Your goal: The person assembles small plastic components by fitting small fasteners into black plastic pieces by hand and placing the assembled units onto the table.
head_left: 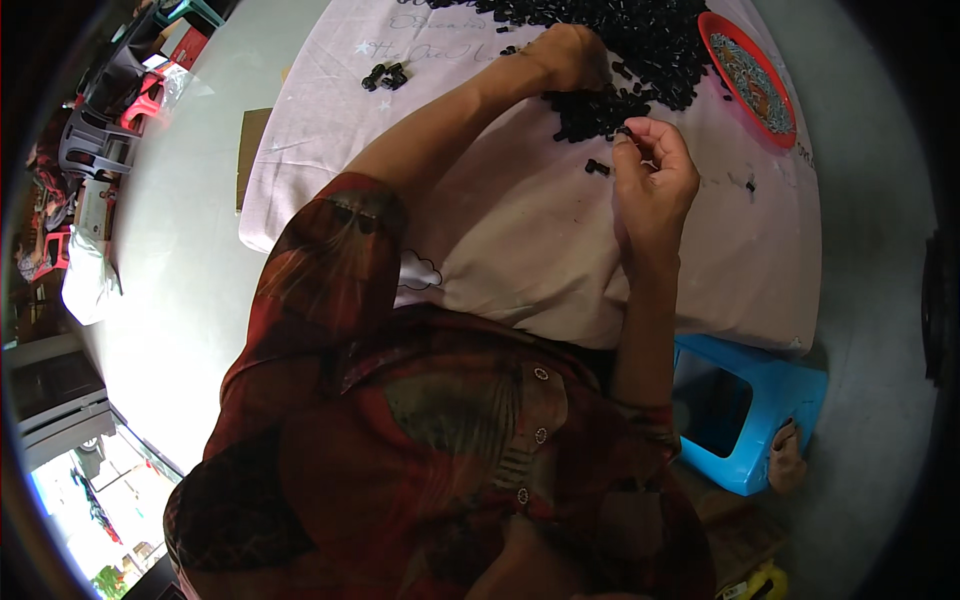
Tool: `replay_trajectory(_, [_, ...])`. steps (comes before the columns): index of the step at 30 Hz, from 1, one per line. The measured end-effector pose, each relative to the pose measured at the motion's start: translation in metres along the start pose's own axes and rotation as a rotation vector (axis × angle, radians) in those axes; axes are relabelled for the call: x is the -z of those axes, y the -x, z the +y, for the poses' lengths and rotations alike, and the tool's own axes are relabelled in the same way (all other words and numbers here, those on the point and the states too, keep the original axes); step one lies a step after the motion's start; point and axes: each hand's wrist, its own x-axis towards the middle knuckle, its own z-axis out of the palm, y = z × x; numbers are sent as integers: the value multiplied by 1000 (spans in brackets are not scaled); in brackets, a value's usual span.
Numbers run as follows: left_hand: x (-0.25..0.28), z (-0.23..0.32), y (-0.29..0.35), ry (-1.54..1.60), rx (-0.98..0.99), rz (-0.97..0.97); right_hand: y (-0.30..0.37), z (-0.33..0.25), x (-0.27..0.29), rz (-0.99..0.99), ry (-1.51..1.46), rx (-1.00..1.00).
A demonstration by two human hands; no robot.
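Observation:
A large heap of small black plastic parts [655,55] spreads over the far side of the pink cloth-covered table [500,220]. My left hand [568,58] reaches to the heap's near left edge, its fingers curled under and mostly hidden; what they hold, if anything, cannot be seen. Closer to me, my right hand [658,170] pinches a small black part [623,132] between thumb and forefinger. Just left of that hand lies a loose black part [597,167]. A separate little cluster of black parts [384,76] rests at the far left.
A red oval tray [788,138] of small silvery metal pieces, probably screws, stands at the table's right edge. A blue plastic stool [745,475] with a brown cloth [787,455] sits below the right table edge. Grey chairs [92,140] and a white bag [90,280] are far left.

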Motion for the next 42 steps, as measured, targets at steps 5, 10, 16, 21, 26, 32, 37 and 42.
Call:
replay_trajectory(5, [-2, -20, 17, 202, -109, 123, 0, -7, -1, 9, 24, 5])
replay_trajectory(10, [-3, -16, 15, 178, 15, 180, -2, 1, -2, 7, 5, 11])
replay_trajectory(16, [-2, -11, 5, -2, -4, 2, -2, 4, -2, 39, -34, -8])
replay_trajectory(21, [1, -20, 17, 145, -89, 191, -2, 5, -2, 78, -64, 44])
replay_trajectory(26, [22, -37, 32, 1370, 130, -374, -2, 0, -4, 74, -109, 56])
replay_trajectory(32, [21, 4, 78, 1517, 225, -102, -2, 3, -6, 83, -169, 99])
replay_trajectory(37, [22, 19, 101, 1746, 248, -280, -3, 3, -7, 91, -248, 120])
replay_trajectory(42, [9, 26, 106, 1885, 235, -343, -4, 5, -7, 109, -277, 177])
